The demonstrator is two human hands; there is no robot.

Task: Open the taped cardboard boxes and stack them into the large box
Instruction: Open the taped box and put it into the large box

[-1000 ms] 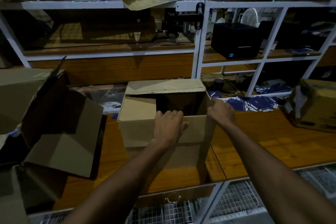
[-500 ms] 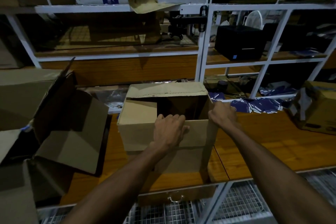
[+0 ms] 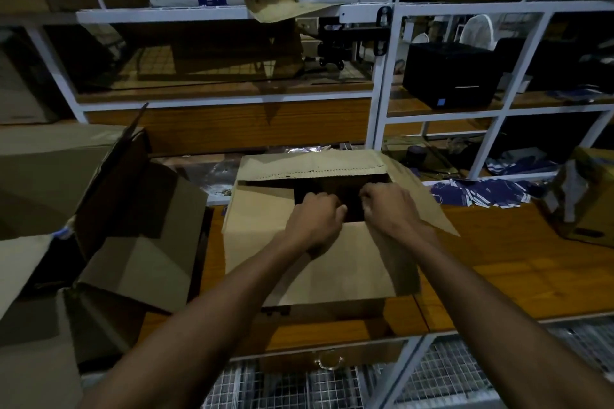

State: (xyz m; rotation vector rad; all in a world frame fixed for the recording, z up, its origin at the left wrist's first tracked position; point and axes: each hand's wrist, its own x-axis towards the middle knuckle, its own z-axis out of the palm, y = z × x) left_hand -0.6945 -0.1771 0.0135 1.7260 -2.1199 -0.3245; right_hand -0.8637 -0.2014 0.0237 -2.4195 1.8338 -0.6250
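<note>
I see the plain brown cardboard box (image 3: 265, 226) with flaps spread; my left hand (image 3: 314, 221) and right hand (image 3: 387, 206) each have a curled grip on its near flap (image 3: 332, 262).

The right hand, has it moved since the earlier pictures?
Yes. The right hand was at the right corner of the cardboard box; it now lies further left along the near edge, over the opening, close to the left hand.

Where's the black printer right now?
The black printer sits on the middle shelf at upper right, behind the white rack post, above the scattered blue cards.
</note>
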